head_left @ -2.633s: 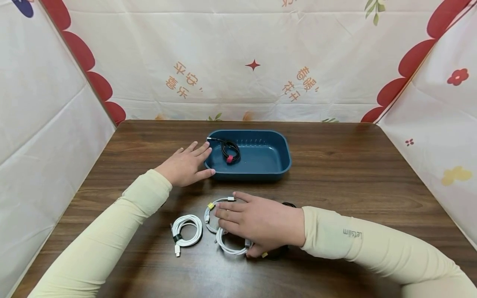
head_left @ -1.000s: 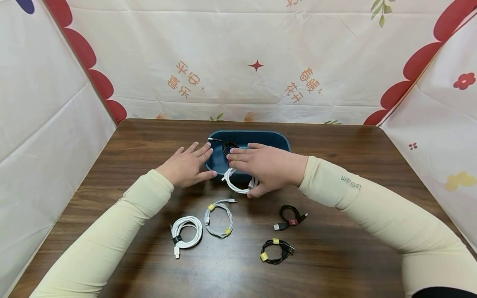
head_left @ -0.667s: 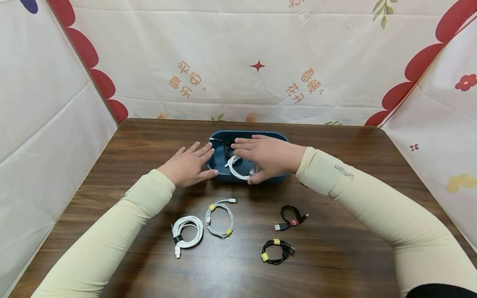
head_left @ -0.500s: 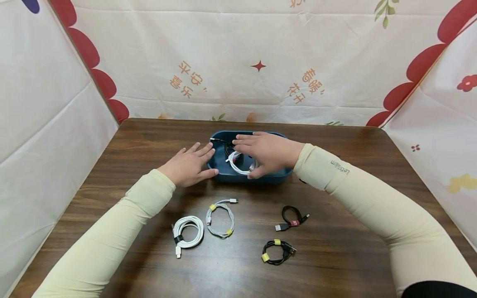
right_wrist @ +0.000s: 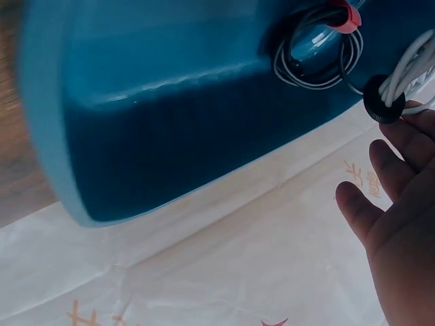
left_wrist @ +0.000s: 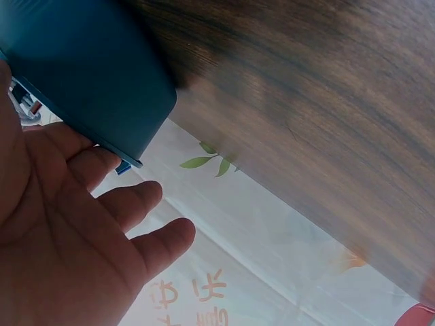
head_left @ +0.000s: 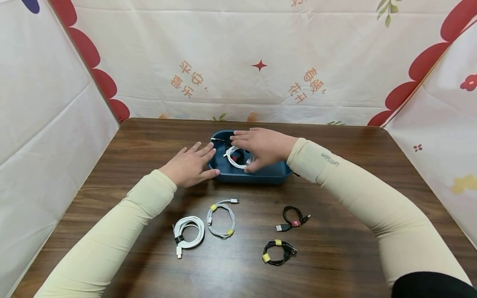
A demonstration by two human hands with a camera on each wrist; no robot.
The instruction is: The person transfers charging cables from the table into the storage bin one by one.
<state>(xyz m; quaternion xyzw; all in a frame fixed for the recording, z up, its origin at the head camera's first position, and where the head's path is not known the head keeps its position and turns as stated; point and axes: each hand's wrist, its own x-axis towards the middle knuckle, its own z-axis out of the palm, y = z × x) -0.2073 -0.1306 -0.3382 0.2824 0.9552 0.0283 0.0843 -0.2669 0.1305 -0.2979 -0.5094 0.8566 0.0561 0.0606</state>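
My right hand (head_left: 266, 145) pinches a coiled white cable (head_left: 229, 159) between thumb and fingers over the blue plastic box (head_left: 253, 178). In the right wrist view, the white cable (right_wrist: 408, 68) has a black band around it, with fingertips right at the band. Inside the box lies a coiled black cable (right_wrist: 304, 83) with a red tie, partly hidden by the white coil in the head view. My left hand (head_left: 188, 165) is spread at the box's left end, its fingers and thumb touching the rim. Those fingertips also meet the rim (left_wrist: 75, 129) in the left wrist view.
Nearer on the wooden table (head_left: 141, 265) lie a white cable with a black tie (head_left: 199, 231), a thin white cable with yellow tags (head_left: 232, 219), a black cable with a red tag (head_left: 286, 213) and a black one with yellow tags (head_left: 273, 262). Printed cloth walls surround the table.
My right hand has carried the white cable coil from the table up and away, over the box's near edge and above the black cable. The left hand has stayed at the box's left end.
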